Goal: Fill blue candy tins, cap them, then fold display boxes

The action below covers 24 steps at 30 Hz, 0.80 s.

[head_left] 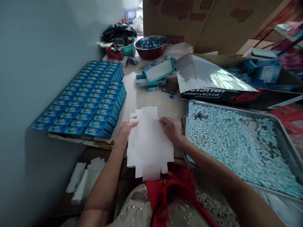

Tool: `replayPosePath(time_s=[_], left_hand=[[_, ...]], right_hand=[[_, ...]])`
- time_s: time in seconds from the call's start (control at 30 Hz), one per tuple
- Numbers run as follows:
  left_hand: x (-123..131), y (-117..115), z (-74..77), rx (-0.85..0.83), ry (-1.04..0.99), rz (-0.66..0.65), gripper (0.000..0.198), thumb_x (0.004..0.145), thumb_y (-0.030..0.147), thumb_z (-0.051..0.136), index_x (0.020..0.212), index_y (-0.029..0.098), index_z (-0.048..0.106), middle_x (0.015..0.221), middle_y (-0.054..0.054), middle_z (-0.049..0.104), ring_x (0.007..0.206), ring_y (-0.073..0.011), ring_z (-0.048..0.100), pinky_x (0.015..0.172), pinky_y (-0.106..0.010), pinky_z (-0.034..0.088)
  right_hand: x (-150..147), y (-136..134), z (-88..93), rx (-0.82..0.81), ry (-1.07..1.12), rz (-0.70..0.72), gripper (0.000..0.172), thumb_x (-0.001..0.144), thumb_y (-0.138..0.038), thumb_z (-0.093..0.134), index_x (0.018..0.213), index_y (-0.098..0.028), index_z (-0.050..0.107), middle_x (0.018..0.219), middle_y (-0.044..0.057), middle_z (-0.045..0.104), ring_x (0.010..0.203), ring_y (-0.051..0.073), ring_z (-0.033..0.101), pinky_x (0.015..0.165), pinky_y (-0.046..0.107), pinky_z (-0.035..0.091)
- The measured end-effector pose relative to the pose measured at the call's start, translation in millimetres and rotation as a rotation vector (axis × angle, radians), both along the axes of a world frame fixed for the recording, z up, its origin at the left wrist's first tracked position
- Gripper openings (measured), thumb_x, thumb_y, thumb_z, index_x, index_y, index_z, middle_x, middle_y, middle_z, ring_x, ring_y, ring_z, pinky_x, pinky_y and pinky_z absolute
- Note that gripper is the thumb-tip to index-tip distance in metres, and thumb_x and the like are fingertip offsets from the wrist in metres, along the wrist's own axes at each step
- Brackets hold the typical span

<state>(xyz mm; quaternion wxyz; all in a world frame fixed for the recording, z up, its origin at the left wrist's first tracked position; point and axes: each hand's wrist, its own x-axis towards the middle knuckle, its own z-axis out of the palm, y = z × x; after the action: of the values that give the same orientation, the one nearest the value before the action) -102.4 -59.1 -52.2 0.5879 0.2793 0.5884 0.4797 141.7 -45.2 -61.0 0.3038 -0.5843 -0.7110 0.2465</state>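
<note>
A flat, unfolded white box blank (151, 138) with notched flaps lies in front of me, its near end sticking out past the table edge. I cannot tell whether several blanks are stacked here. My left hand (128, 127) is closed on its left edge, thumb on top. On the opposite edge, my right hand (172, 128) has its fingers curled and pinching the card. Farther back are small blue printed box trays (151, 82), one with its white inside showing. A dark flat device like a small scale (169, 86) sits beside them.
Rows of blue packs (90, 101) fill the left table side. At right, a metal tray (236, 142) holds many pale blue candies. Behind it stands a black carton (213, 98) with blue boxes. A red bowl (151, 52) of wrapped pieces is at the back.
</note>
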Motion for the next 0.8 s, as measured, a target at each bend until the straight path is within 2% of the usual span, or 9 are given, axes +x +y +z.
replayPosePath(time_s=[0.07,0.17,0.27,0.37,0.43,0.5,0.67,0.73,0.8], left_hand=[[1,4,0.2,-0.012,0.050,-0.010,0.061,0.058,0.026,0.083,0.118,0.017,0.077,0.075,-0.002,0.076,0.066,-0.0219,0.072,0.067,-0.031,0.059],[0,2,-4.9,0.056,0.179,-0.006,0.057,0.064,0.033,0.082,0.118,0.019,0.079,0.081,-0.001,0.078,0.075,-0.0218,0.073,0.071,-0.029,0.057],[1,-2,-11.1,0.081,0.276,-0.003,0.059,0.069,0.037,0.079,0.124,0.017,0.077,0.085,-0.002,0.077,0.078,-0.0223,0.072,0.071,-0.029,0.055],[3,0,-9.7,0.024,0.241,-0.141,0.055,0.071,0.037,0.076,0.123,0.018,0.076,0.079,-0.002,0.075,0.071,-0.0214,0.069,0.065,-0.029,0.052],[5,4,-5.0,0.023,0.157,-0.249,0.048,0.074,0.041,0.077,0.116,0.019,0.076,0.084,-0.003,0.075,0.073,-0.0212,0.069,0.067,-0.029,0.052],[7,11,-0.8,0.037,0.072,-0.288,0.042,0.079,0.048,0.077,0.109,0.020,0.075,0.091,-0.004,0.075,0.079,-0.0217,0.069,0.072,-0.030,0.053],[17,27,-6.2,0.080,0.097,-0.214,0.033,0.087,0.048,0.072,0.101,0.019,0.066,0.095,-0.004,0.070,0.088,-0.0218,0.069,0.080,-0.031,0.054],[24,30,-11.8,0.106,0.168,-0.147,0.028,0.093,0.041,0.068,0.111,0.021,0.062,0.104,-0.005,0.070,0.094,-0.0216,0.070,0.085,-0.031,0.056],[30,32,-16.2,0.160,0.249,-0.046,0.036,0.097,0.033,0.065,0.130,0.023,0.054,0.116,-0.006,0.069,0.102,-0.0200,0.070,0.092,-0.031,0.056]], right_hand=[[-1,0,1.6,0.069,-0.234,0.127,0.026,0.106,-0.029,0.048,0.105,-0.024,0.074,0.109,0.011,0.081,0.105,0.028,0.074,0.089,0.035,0.050],[-5,6,7.4,0.019,-0.404,0.232,0.030,0.110,-0.024,0.044,0.113,-0.021,0.074,0.115,0.013,0.080,0.107,0.027,0.073,0.090,0.033,0.049],[-11,16,9.9,-0.044,-0.543,0.340,0.032,0.106,-0.010,0.042,0.115,-0.017,0.073,0.120,0.016,0.078,0.110,0.026,0.071,0.091,0.033,0.048],[-18,26,9.1,-0.077,-0.650,0.412,0.041,0.096,0.002,0.040,0.116,-0.014,0.072,0.119,0.017,0.076,0.109,0.026,0.069,0.090,0.033,0.048],[-24,32,10.1,-0.084,-0.661,0.447,0.042,0.094,0.004,0.040,0.114,-0.015,0.072,0.116,0.017,0.076,0.108,0.026,0.068,0.090,0.033,0.048],[-32,38,13.7,-0.086,-0.652,0.468,0.042,0.095,0.003,0.040,0.113,-0.016,0.073,0.116,0.017,0.075,0.108,0.027,0.068,0.091,0.034,0.048],[-54,50,24.1,-0.149,-0.605,0.371,0.039,0.100,-0.003,0.039,0.116,-0.013,0.073,0.119,0.023,0.073,0.111,0.030,0.070,0.091,0.036,0.049],[-54,52,22.2,-0.165,-0.503,0.317,0.040,0.098,-0.008,0.043,0.130,-0.012,0.067,0.121,0.023,0.074,0.109,0.031,0.070,0.091,0.037,0.050],[-48,54,15.8,-0.185,-0.346,0.273,0.054,0.091,-0.010,0.050,0.145,-0.013,0.054,0.115,0.017,0.076,0.102,0.029,0.071,0.088,0.037,0.051]])
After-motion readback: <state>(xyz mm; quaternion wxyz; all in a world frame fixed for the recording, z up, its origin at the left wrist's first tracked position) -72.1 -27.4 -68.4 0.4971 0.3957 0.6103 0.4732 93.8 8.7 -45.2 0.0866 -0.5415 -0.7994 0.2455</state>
